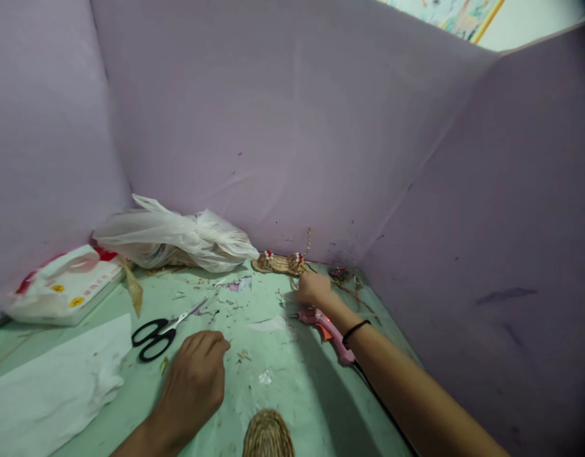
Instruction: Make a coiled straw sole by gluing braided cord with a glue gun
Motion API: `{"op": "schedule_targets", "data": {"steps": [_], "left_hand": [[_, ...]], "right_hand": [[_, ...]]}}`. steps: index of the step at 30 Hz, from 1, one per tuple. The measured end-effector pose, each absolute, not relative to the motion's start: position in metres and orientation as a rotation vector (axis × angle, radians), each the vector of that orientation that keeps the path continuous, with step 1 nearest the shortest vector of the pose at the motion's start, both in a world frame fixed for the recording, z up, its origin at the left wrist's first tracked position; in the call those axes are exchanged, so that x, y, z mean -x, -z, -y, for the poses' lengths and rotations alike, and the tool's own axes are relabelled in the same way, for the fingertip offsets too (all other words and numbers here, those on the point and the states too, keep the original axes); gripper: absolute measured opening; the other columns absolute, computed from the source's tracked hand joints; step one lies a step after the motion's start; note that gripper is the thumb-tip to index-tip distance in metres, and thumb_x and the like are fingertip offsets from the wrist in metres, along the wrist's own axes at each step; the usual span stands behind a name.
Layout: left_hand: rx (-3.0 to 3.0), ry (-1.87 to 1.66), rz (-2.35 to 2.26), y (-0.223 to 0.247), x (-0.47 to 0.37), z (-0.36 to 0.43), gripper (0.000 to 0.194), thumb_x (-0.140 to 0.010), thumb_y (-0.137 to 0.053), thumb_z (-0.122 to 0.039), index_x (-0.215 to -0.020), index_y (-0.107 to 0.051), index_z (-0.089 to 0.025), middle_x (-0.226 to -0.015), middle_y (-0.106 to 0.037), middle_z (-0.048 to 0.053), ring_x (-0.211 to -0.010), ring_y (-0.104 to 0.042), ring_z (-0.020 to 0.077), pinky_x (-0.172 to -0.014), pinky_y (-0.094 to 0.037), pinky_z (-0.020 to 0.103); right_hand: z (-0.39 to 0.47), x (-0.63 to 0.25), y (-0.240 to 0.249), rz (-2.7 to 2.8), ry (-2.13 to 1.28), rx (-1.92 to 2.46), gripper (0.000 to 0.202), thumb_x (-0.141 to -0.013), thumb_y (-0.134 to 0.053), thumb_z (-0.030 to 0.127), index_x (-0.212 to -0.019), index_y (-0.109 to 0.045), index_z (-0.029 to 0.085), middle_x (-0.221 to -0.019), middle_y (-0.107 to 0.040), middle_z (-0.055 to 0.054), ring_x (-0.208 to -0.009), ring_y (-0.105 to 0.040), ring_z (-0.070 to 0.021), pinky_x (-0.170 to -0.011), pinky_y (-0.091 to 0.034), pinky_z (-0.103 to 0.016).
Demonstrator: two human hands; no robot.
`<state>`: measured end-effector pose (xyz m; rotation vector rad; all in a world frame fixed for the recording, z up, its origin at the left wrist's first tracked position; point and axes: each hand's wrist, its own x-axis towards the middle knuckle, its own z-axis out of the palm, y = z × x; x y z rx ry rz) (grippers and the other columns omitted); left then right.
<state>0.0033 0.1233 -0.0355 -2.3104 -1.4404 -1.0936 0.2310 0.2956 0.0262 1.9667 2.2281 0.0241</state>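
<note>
My left hand (197,371) rests on the green table top, fingers curled in and no object showing in them, just right of the black-handled scissors (159,335). Stretched forward, my right hand (315,289) has its fingers bent together beside a small woven straw sandal (279,263) with red and white beads. What those fingertips pinch, if anything, is hidden behind the hand. Under that wrist lies a pink glue gun (337,339) with an orange trigger and a small red light. The rounded end of a braided straw sole (269,435) shows at the bottom edge.
A white plastic bag (187,238) stands against the back purple panel (282,127). At left are a white and red box (77,289) and a white cloth or sheet (58,393). Straw bits and paper scraps (268,324) litter the table. A purple panel (502,254) walls the right side.
</note>
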Motion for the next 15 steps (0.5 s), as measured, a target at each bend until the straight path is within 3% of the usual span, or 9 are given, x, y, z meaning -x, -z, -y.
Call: {"op": "schedule_targets", "data": {"steps": [10, 15], "left_hand": [[2.316, 1.062, 1.465, 0.036, -0.004, -0.124, 0.021, -0.080, -0.040, -0.001, -0.086, -0.056, -0.014, -0.086, -0.058, 0.009, -0.083, -0.053, 0.0219, -0.073, -0.045, 0.039], [2.292, 1.055, 1.458, 0.039, -0.003, -0.127, 0.022, -0.080, -0.040, -0.002, -0.086, -0.057, -0.015, -0.088, -0.060, 0.009, -0.085, -0.055, 0.0221, -0.076, -0.046, 0.039]], "right_hand": [[-0.318, -0.261, -0.106, -2.757, 0.577, -2.116, 0.029, -0.089, -0.054, 0.031, -0.114, -0.055, 0.016, -0.113, -0.058, -0.007, -0.093, -0.060, -0.0198, -0.078, -0.052, -0.039], [-0.311, -0.270, -0.152, -3.109, 0.905, -2.146, 0.023, -0.095, -0.041, 0.032, -0.102, -0.054, 0.014, -0.092, -0.066, -0.005, -0.080, -0.065, -0.0142, -0.072, -0.053, -0.032]]}}
